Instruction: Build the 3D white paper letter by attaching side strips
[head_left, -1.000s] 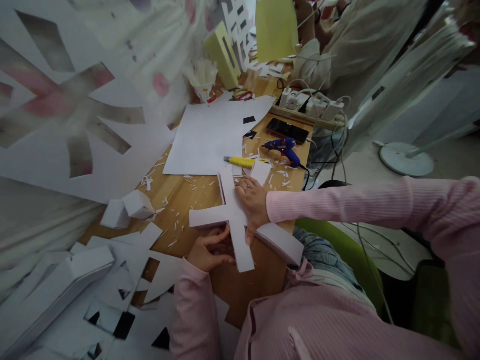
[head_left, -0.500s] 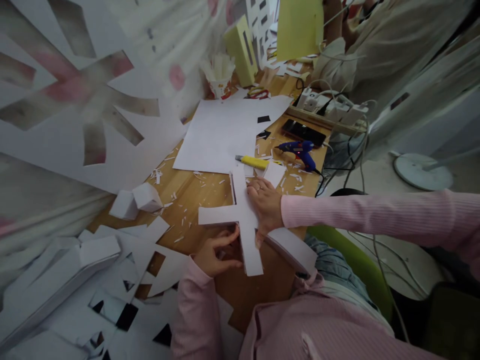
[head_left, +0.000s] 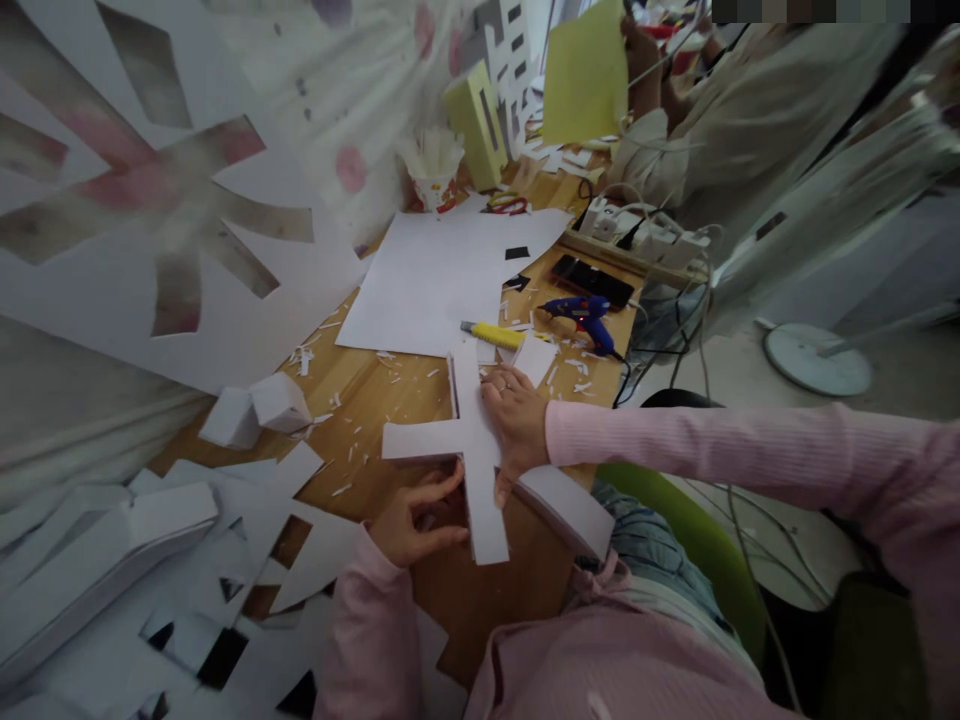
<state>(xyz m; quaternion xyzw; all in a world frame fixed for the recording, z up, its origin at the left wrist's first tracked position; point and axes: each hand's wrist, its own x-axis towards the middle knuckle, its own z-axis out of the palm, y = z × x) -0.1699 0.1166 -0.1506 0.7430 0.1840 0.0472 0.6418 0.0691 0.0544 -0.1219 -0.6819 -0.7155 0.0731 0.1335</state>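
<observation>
A white cross-shaped piece of paper board [head_left: 480,450] with thin side walls lies on the wooden table in front of me. My right hand [head_left: 516,420] holds it down from the right, fingers over its upper part and thumb at the lower arm. With bent fingers, my left hand [head_left: 420,515] grips its side wall in the corner under the left arm; some fingertips are hidden there. Just past the cross lies a yellow utility knife [head_left: 495,335]. Beside my right hand rests a curved white board piece [head_left: 568,510].
A blue glue gun [head_left: 585,318], a phone [head_left: 592,281] and a power strip [head_left: 645,235] line the right edge. A large white sheet [head_left: 420,280] lies behind. Cut-out boards [head_left: 330,545] and two white boxes [head_left: 281,402] are left. Another person's hand [head_left: 641,60] is near a yellow sheet [head_left: 585,75].
The view has shifted slightly, so the table and hands appear a little further left and lower. Both hands keep their places on the cross-shaped piece.
</observation>
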